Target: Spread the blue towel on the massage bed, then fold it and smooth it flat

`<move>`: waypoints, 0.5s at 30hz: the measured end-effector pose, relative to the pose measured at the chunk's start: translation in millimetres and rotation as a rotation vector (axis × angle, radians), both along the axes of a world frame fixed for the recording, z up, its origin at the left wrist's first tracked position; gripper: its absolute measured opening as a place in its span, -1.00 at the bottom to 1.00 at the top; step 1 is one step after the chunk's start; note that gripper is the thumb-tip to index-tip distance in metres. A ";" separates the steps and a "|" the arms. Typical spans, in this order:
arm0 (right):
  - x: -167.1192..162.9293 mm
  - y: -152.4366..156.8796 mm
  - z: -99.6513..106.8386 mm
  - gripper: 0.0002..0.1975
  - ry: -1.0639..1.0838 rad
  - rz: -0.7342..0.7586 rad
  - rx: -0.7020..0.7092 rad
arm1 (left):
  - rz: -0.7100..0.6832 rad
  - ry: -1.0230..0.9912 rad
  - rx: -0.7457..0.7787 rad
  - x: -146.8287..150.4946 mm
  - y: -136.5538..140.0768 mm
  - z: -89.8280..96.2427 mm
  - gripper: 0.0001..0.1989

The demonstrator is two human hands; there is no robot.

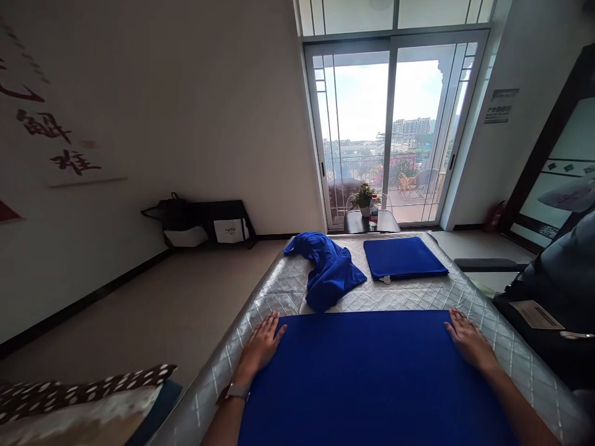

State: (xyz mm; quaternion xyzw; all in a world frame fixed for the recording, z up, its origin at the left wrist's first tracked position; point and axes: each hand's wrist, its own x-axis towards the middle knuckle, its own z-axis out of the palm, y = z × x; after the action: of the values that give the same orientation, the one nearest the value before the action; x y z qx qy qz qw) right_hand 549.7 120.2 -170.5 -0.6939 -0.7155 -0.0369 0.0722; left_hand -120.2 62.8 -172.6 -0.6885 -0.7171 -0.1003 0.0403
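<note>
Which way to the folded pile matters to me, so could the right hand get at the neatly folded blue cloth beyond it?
Probably yes: the right hand lies flat on the spread blue cloth, and only bare quilted surface separates it from the folded blue cloth.

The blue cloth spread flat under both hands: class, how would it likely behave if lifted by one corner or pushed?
The blue cloth probably droops when lifted; the crumpled cloth beyond it shows soft folds. Pushed, it likely bunches or slides on the shiny quilted cover. The left hand and right hand press its far corners flat.

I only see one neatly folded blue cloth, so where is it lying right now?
In the head view the folded blue cloth lies at the quilted table's far end, right of centre, beside the crumpled blue cloth.
</note>
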 end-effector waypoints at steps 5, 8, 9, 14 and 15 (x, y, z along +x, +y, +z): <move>7.0 -1.9 -7.2 -0.28 0.030 0.014 0.044 | -0.006 0.014 -0.002 0.0 -1.2 2.4 -0.32; 4.4 -1.8 -4.7 -0.26 0.029 -0.002 0.038 | 0.001 0.006 0.013 2.3 -1.0 3.6 -0.33; 2.5 -1.6 -2.9 -0.25 0.031 -0.009 0.028 | 0.005 0.001 0.011 3.3 -0.9 4.1 -0.33; -6.0 -1.2 6.9 -0.24 0.036 -0.046 -0.034 | 0.033 -0.036 -0.017 7.4 -1.4 8.4 -0.33; -7.0 -1.5 8.5 -0.24 0.034 -0.053 -0.041 | 0.036 -0.043 -0.010 7.9 -2.2 9.6 -0.36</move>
State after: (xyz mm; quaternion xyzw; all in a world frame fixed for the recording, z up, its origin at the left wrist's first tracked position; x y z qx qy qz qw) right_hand 542.7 118.7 -162.0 -0.7143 -0.6962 -0.0123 0.0693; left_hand -112.3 60.6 -163.0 -0.6734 -0.7306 -0.1106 0.0230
